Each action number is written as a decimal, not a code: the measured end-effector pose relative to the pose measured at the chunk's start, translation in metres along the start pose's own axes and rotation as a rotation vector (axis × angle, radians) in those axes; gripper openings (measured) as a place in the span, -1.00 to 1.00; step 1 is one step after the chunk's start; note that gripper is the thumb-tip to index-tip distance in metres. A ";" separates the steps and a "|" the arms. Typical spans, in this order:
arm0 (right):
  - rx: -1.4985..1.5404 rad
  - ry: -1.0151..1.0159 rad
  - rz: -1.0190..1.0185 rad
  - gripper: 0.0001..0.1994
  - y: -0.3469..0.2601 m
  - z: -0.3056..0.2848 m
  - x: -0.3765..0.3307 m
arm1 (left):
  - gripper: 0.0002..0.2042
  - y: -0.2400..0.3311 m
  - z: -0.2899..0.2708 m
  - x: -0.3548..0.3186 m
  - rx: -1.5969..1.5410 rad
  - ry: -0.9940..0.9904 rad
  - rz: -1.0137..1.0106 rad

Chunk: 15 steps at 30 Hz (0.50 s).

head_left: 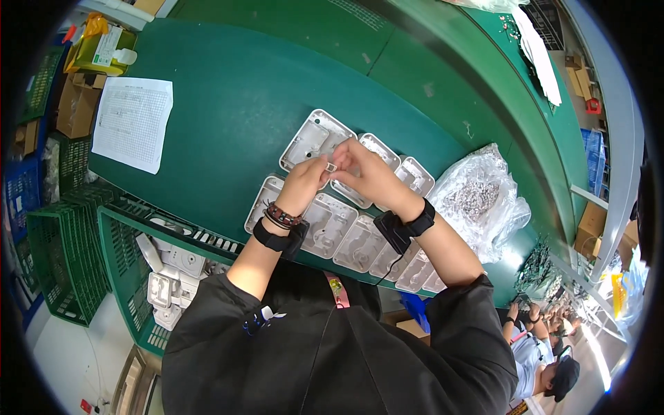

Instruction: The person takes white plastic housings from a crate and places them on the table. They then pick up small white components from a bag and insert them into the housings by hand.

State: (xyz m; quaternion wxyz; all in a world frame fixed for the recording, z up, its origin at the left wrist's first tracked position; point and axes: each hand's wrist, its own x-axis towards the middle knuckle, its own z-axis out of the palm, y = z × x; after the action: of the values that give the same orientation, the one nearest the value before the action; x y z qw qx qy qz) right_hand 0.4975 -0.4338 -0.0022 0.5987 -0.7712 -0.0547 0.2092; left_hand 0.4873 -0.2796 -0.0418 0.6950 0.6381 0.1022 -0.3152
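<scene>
**Both hands pinch a small part above the white housings**

At centre frame I see my left hand (304, 181) and right hand (366, 173) meeting, fingertips of both closed together on a small pale part (331, 166), held up over the white plastic housings (330, 223). Those lie open side up in two rows on the green table (235, 104), probably so each is easy to reach. A clear bag of small metal pieces (478, 197) sits right of centre, near the right hand. A printed sheet (133, 121) lies upper left; green crates (66, 263) stand lower left.
</scene>
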 end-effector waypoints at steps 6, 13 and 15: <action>-0.598 -0.120 -0.635 -0.89 -0.011 -0.013 0.033 | -0.64 0.021 -0.016 0.006 -0.365 -0.126 -0.215; -0.830 -0.188 -0.771 -0.91 -0.009 -0.024 0.069 | -0.74 0.016 -0.037 0.022 -0.123 -0.023 -0.017; -0.966 -0.134 -0.728 -0.94 0.005 -0.030 0.082 | -0.81 0.017 -0.036 0.026 0.565 0.396 0.418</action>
State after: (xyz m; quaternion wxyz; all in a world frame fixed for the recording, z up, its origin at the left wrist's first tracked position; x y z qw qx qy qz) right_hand 0.5826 -0.4346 -0.0227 0.2096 -0.8726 -0.4410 -0.0091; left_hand 0.5271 -0.2533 -0.0476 0.5081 0.8595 0.0112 -0.0537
